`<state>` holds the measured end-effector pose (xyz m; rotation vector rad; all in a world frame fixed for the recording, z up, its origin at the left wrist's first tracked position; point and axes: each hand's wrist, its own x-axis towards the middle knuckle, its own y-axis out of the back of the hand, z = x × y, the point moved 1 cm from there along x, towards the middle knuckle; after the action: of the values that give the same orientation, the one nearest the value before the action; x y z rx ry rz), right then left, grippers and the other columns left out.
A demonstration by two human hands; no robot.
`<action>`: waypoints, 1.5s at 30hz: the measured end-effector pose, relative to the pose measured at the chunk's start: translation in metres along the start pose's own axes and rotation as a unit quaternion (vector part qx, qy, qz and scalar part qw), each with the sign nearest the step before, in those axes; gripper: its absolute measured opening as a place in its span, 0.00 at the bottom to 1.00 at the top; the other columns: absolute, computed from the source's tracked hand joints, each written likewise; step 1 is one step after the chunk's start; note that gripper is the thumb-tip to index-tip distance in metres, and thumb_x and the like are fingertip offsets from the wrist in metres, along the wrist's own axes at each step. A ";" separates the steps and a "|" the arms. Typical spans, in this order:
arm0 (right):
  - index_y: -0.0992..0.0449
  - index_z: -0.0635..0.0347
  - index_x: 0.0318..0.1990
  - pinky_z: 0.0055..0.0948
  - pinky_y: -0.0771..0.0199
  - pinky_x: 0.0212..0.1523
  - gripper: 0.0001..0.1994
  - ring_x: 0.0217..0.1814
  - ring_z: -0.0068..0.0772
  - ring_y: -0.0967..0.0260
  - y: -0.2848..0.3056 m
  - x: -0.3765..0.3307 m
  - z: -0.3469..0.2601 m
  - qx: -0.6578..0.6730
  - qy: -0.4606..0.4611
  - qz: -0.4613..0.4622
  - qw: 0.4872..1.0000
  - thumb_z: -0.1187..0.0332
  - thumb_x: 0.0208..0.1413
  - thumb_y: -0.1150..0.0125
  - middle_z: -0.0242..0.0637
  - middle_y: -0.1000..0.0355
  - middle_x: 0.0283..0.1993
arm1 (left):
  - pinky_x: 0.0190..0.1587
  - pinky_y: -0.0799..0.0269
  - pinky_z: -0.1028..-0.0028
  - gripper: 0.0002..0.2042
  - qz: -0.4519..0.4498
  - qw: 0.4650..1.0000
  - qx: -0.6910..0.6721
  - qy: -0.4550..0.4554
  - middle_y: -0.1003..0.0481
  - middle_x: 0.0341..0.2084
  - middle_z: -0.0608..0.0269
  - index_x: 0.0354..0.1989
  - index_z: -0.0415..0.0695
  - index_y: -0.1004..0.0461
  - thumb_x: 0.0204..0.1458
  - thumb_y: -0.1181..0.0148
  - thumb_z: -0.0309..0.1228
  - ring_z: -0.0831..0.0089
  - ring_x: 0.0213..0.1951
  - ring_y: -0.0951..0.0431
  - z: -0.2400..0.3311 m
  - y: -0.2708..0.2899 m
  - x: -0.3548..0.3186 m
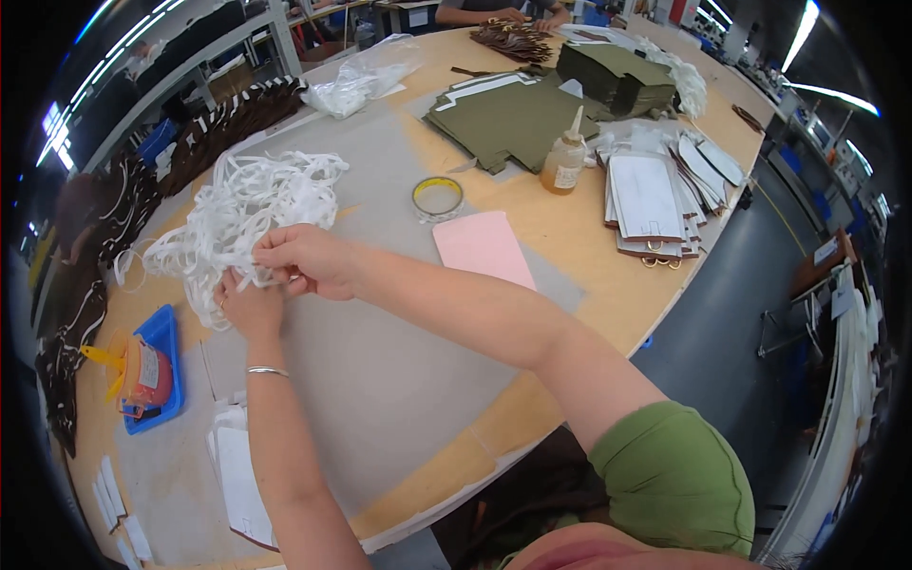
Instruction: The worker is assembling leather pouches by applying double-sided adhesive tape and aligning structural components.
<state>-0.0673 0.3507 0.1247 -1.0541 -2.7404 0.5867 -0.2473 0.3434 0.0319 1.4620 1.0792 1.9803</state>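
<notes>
A tangled heap of thin white tape strips [271,190] lies on the left side of the table. Both my hands are at its near edge, close together. My right hand [309,261] pinches a white strip between thumb and fingers. Just below it, my left hand [252,304] has its fingers closed at the same strips; a silver bangle is on that wrist. The exact strand between the fingers is partly hidden by them.
Right of the heap are a roll of tape [438,197], a pink sheet [484,249] and a glue bottle [564,163]. Olive-green cut pieces [503,119] and white-faced panels [646,198] lie beyond. At left, a blue tray [169,332] holds a red pot. A person sits at the far edge.
</notes>
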 end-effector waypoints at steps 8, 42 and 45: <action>0.35 0.52 0.29 0.14 0.47 0.19 0.05 0.26 0.13 0.42 0.051 -0.047 0.009 0.069 0.003 -0.041 0.997 0.66 0.54 0.47 0.23 0.40 0.25 | 0.52 0.43 0.62 0.20 -0.019 0.989 -0.020 -0.146 0.29 0.45 0.57 0.45 0.42 0.29 0.41 0.41 0.34 0.61 0.51 0.33 0.006 0.010 0.026; 0.28 0.58 0.41 0.18 0.38 0.21 0.14 0.20 0.13 0.41 0.093 -0.177 -0.068 -0.536 0.028 0.178 0.824 0.67 0.46 0.39 0.29 0.30 0.38 | 0.53 0.44 0.58 0.20 -0.123 0.988 -0.015 -0.095 0.35 0.49 0.60 0.40 0.49 0.25 0.36 0.34 0.39 0.61 0.54 0.39 0.044 0.077 -0.002; 0.28 0.59 0.42 0.26 0.31 0.31 0.15 0.26 0.26 0.31 0.079 -0.130 -0.049 -0.574 0.065 0.155 0.801 0.64 0.46 0.40 0.34 0.30 0.41 | 0.53 0.46 0.57 0.22 -0.137 0.987 0.019 -0.087 0.36 0.51 0.60 0.43 0.52 0.27 0.35 0.33 0.37 0.62 0.54 0.40 0.044 0.085 0.000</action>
<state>0.0914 0.3319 0.1376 -1.6208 -2.6592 -1.2840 -0.1985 0.3073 0.1064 1.3924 1.1756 1.6215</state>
